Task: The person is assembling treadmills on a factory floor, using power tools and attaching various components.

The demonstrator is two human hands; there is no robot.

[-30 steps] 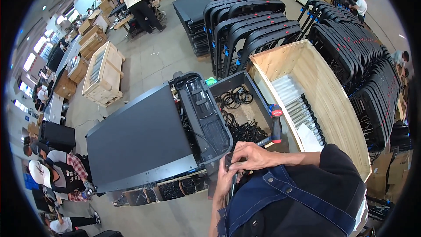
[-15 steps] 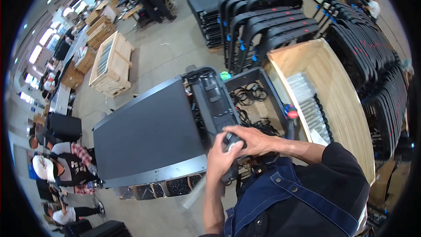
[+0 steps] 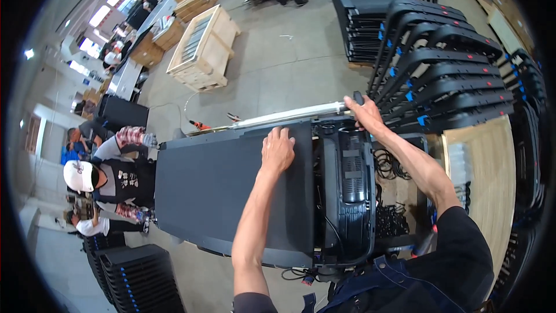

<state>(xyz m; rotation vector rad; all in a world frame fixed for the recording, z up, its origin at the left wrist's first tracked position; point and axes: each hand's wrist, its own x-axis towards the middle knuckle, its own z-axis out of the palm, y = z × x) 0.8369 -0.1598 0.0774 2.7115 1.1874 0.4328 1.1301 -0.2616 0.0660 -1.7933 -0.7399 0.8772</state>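
Observation:
A flat black treadmill deck [image 3: 231,185] lies in front of me, with a dark motor bay [image 3: 351,168] at its right end. My left hand [image 3: 278,152] rests palm down on the deck near its far edge, fingers stretched and holding nothing. Out at the far right corner, my right hand [image 3: 365,115] is closed around a small black end piece [image 3: 358,98] at the end of a silver rail [image 3: 289,114]. The rail runs along the deck's far side. Its contact with the black piece is partly hidden by my fingers.
A co-worker in a white cap [image 3: 81,175] stands at the deck's left end, gloved hands at its corners. Right of the motor bay are coiled black cables [image 3: 391,220] and a wooden crate [image 3: 483,156]. Black frames [image 3: 446,69] stand stacked behind. Another crate [image 3: 202,52] sits on the floor.
My hands were together over the motor bay around a small black part. They have since parted: the left lies on the deck, the right has reached to the far corner. The view has shifted.

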